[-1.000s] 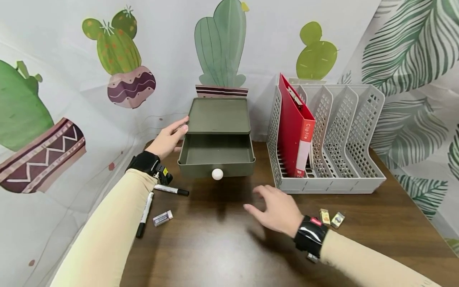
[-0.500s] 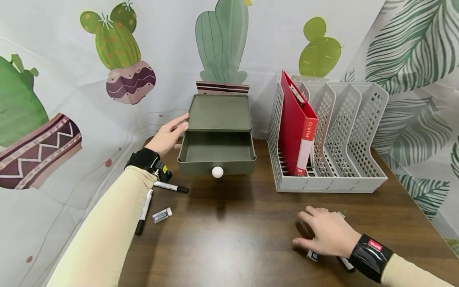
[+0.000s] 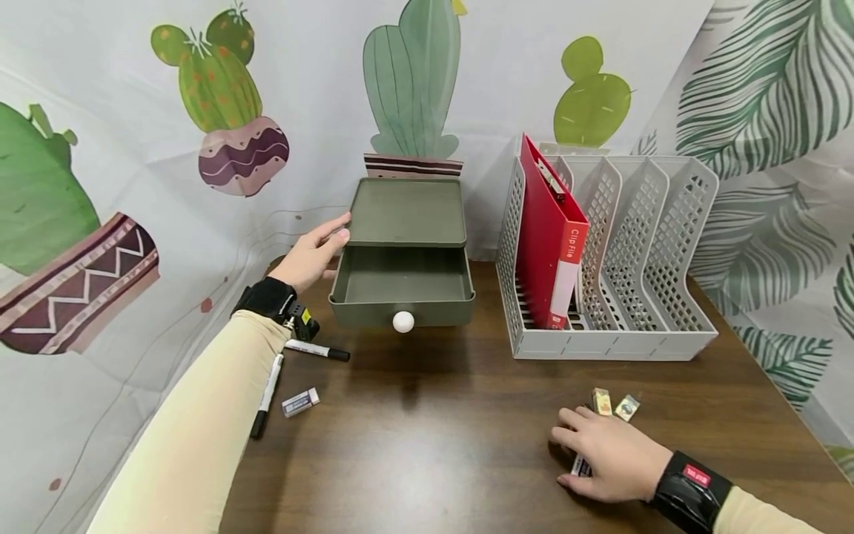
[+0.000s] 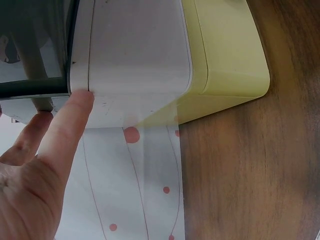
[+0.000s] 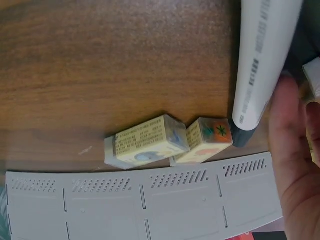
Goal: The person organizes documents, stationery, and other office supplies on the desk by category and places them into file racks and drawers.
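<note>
My left hand (image 3: 309,256) rests its fingertips against the left side of a dark green drawer box (image 3: 408,211). Its drawer (image 3: 363,314) is pulled out, with a white round knob (image 3: 403,322). On the table at right, my right hand (image 3: 614,458) reaches over a small eraser (image 3: 581,467), its thumb and fingers spread on either side. In the right wrist view a finger touches or lies close beside a white marker (image 5: 262,65), mostly hidden from the head view. Two small yellowish erasers (image 3: 602,402) in clear wrap lie just beyond that hand.
A grey file rack (image 3: 614,345) holding a red clip file (image 3: 550,245) stands at the back right. Left of centre lie a marker (image 3: 316,349), a second marker (image 3: 268,393) and a sleeved eraser (image 3: 300,402). A cactus-print cloth (image 3: 320,111) hangs behind.
My right hand has moved from in front of the drawer to the right, then down onto the small eraser. The left hand has stayed on the drawer box.
</note>
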`<control>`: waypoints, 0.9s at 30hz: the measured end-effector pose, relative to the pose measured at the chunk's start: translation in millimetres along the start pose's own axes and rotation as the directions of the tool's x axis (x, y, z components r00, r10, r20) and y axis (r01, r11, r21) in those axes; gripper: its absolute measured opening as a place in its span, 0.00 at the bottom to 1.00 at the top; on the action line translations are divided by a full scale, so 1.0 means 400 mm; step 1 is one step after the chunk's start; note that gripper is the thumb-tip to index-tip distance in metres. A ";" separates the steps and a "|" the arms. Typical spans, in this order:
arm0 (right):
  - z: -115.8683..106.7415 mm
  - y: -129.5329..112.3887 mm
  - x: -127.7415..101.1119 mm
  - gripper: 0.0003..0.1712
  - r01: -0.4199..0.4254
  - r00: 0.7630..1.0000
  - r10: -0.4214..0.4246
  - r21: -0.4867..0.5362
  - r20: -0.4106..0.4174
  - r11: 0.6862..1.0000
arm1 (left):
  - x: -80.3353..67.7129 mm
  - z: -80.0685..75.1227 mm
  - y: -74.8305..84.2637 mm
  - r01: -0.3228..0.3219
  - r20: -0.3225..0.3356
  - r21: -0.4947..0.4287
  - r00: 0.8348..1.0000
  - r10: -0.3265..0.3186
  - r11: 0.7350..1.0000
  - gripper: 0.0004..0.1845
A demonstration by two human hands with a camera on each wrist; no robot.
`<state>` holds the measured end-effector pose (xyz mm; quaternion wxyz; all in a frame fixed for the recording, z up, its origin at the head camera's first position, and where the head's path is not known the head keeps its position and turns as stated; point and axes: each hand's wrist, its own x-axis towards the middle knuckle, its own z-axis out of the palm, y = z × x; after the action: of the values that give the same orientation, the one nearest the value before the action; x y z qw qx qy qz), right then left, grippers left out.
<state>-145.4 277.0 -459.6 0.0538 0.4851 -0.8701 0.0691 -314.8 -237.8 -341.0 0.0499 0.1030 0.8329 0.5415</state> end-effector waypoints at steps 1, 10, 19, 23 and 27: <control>0.002 0.000 0.002 0.19 0.006 1.000 -0.006 0.007 -0.003 1.000 | 0.001 0.000 -0.001 -0.001 -0.001 -0.002 1.000 0.001 1.000 0.33; 0.024 -0.002 0.011 0.13 0.047 0.998 -0.047 -0.006 -0.046 0.999 | -0.001 0.000 -0.001 -0.011 0.005 0.007 1.000 0.011 1.000 0.33; 0.027 0.003 0.038 0.17 0.054 0.990 -0.059 -0.042 -0.132 0.998 | -0.006 0.006 0.013 -0.020 0.008 0.010 1.000 0.020 1.000 0.33; -0.011 0.002 0.089 0.19 0.032 0.983 -0.036 -0.026 -0.181 0.999 | -0.006 0.007 0.011 -0.012 0.009 -0.001 1.000 0.012 1.000 0.34; -0.090 0.001 0.179 0.16 0.024 0.962 -0.020 0.011 -0.274 1.000 | -0.007 0.004 0.004 -0.011 0.004 0.000 1.000 0.011 1.000 0.34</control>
<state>-182.1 223.4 -412.8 0.1709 0.4810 -0.8482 0.1410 -311.7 -236.3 -340.4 0.0489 0.1086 0.8321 0.5417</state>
